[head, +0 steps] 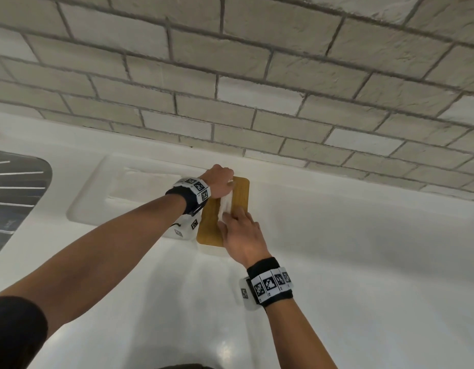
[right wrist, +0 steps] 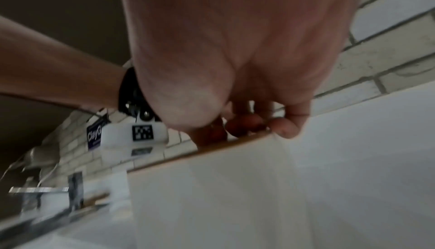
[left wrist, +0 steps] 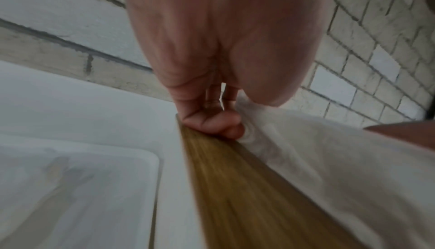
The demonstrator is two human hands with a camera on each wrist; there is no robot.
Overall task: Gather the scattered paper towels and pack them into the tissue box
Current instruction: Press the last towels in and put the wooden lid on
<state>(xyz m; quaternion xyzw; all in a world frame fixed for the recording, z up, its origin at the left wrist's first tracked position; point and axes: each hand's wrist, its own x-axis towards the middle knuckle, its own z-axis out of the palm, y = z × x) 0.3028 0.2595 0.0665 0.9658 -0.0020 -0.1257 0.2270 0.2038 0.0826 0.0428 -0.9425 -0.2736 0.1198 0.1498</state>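
The tissue box stands on the white counter, its wooden lid (head: pixel 242 191) on top and its white side (right wrist: pixel 212 188) facing the right wrist view. A strip of white paper towels (head: pixel 226 206) lies along the slot in the lid. My left hand (head: pixel 225 182) is at the box's far end, fingers (left wrist: pixel 212 123) curled against the lid (left wrist: pixel 235 188) and gripping the paper towels (left wrist: pixel 317 160). My right hand (head: pixel 227 219) is at the near end, its fingers laid on the paper and pressing it down. Its fingertips (right wrist: pixel 247 124) meet the lid's edge (right wrist: pixel 179 158).
A grey brick wall (head: pixel 257 89) rises just behind the box. A shallow recess (head: pixel 110 190) is moulded into the counter (head: pixel 337 249) left of it. A ribbed metal drainer (head: pixel 17 187) lies at the far left, and a tap (right wrist: pixel 40 189) shows there too.
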